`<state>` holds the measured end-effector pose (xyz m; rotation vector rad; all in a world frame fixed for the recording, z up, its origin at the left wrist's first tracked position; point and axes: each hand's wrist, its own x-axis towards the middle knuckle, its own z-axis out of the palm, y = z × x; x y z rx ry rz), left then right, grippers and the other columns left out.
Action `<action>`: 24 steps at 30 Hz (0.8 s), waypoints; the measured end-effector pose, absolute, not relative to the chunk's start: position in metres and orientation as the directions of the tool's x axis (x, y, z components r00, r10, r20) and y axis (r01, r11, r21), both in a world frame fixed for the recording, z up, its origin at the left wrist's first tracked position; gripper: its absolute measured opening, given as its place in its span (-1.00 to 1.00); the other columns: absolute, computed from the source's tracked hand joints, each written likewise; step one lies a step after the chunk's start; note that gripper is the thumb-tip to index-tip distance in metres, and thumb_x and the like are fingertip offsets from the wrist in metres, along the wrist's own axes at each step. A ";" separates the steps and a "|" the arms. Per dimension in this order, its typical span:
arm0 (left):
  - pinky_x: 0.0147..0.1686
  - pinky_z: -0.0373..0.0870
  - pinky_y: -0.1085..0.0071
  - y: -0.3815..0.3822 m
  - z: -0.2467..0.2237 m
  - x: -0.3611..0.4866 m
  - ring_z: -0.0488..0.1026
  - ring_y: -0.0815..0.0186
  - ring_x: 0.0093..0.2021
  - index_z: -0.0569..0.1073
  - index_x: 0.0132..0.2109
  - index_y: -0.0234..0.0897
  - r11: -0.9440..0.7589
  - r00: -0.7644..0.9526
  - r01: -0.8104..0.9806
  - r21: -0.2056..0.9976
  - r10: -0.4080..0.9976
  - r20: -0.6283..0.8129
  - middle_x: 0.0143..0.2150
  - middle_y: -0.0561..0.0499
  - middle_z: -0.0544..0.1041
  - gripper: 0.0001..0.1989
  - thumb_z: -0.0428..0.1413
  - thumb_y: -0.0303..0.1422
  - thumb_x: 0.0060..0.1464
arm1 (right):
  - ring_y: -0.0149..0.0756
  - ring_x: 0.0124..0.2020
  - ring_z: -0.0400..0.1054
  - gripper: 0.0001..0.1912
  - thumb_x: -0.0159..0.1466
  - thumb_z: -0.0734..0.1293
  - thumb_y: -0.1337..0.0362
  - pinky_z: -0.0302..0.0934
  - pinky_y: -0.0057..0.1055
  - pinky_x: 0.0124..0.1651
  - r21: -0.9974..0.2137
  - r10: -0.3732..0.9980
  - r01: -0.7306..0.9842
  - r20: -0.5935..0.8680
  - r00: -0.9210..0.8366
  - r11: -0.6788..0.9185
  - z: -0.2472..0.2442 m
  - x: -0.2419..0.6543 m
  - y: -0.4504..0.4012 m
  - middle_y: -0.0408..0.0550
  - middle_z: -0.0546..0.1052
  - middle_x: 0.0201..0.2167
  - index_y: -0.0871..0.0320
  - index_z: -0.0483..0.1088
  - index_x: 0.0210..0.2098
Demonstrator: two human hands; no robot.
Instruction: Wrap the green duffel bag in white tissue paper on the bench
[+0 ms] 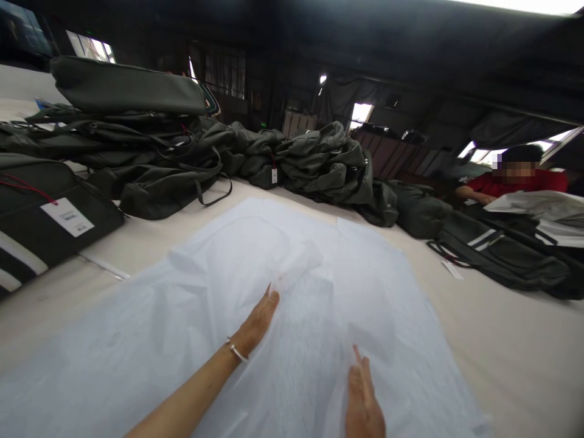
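A large sheet of thin white paper or film (301,316) lies spread and wrinkled over the table in front of me. My left hand (258,322), with a bracelet on its wrist, is at the middle of the sheet; its fingers are pressed together on a raised fold, and the fingertips are partly covered by the sheet. My right hand (364,395) is lower and to the right, seen edge-on against the sheet. Its thumb and fingers are close together, and what they hold, if anything, is hidden.
Dark green bags (319,161) are heaped along the far side of the pale table (511,340). A tagged bag (55,213) stands at the left, and a striped bag (506,249) lies at the right. Beyond it, a person in red (547,180) is beside pale sheeting (542,210).
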<state>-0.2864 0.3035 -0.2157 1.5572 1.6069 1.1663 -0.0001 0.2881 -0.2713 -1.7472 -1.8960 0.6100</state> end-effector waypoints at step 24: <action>0.26 -0.20 -0.34 0.278 -0.245 -0.240 -0.08 -0.05 0.40 0.12 0.35 -0.04 -0.063 0.038 0.895 0.441 0.997 0.065 0.37 -0.03 0.16 -0.52 -0.13 -0.30 0.33 | 0.22 0.30 0.03 -0.26 0.29 0.10 -0.16 0.05 0.29 0.20 -0.128 0.950 0.946 0.137 -0.280 0.297 -0.309 -0.016 0.274 0.15 0.15 0.31 0.19 0.18 0.28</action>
